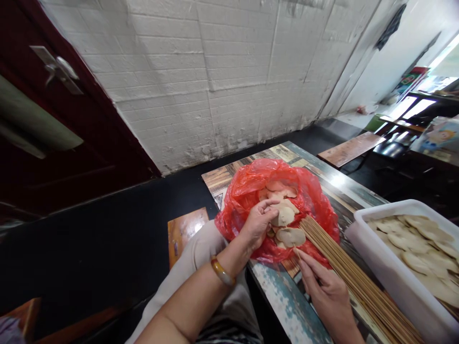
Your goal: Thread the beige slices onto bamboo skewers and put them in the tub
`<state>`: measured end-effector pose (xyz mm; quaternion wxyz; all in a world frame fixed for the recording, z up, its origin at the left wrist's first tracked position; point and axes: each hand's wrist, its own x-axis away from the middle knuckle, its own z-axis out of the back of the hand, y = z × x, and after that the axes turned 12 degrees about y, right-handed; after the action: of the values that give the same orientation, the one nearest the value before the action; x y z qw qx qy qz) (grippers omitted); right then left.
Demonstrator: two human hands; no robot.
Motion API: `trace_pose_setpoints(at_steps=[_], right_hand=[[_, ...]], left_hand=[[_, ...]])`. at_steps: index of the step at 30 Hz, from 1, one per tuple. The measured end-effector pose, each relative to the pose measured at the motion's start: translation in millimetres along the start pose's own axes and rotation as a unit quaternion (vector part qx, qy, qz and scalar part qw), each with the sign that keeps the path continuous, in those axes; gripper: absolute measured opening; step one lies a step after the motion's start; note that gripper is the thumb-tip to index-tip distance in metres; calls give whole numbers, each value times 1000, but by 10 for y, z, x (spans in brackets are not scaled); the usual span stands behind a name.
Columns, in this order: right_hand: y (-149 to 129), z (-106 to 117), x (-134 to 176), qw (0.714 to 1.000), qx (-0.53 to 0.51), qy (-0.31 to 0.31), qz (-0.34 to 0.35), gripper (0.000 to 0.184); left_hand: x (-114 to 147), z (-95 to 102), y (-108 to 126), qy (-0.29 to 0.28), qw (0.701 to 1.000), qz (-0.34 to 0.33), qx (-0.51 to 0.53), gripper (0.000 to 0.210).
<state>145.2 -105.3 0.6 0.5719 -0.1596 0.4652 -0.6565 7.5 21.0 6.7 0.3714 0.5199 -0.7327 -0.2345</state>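
Threading pale slices (291, 237) over red plastic bag (247, 179), apparently. Left hand (256, 225): fingers pinched on upper slice (286, 216). Right hand (327, 290): fingers closed on thin skewer (297, 254), bag's near edge. Best: pierce centrally, push straight, left thumb clear.

one left hand (258, 223), one right hand (324, 289), one bracelet (222, 271). one red bag (315, 196), one white tub (390, 267), one near table (278, 289), one door (21, 43) with one handle (57, 69). one stick (296, 253) in the right hand; one bundle of sticks (353, 272), too dense to count. slices (292, 236) overlap in bag and tub, past counting.
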Motion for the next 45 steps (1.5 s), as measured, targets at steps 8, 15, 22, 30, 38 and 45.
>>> trace_pose_setpoints(at_steps=[8,15,22,30,38,45], right_hand=[[30,9,9,1000,-6,-8,-4,33],[37,8,6,1000,-14,-1,-26,31],[22,7,0,999,-22,4,-36,35],[31,13,-4,999,-22,8,-33,36],[48,12,-10,1000,-18,-4,-21,37],[72,-1,2,999,-20,-6,-34,40]], left_hand=[[10,-9,12,-1,1000,-1,10,39],[6,12,-16,-11,1000,-10,-25,38],[14,17,-25,-1,1000,-24,-18,38],[18,10,-13,-2,1000,-21,12,39],[20,11,-19,9,999,-19,27,40],[15,7,-23,17,999,-17,36,44]])
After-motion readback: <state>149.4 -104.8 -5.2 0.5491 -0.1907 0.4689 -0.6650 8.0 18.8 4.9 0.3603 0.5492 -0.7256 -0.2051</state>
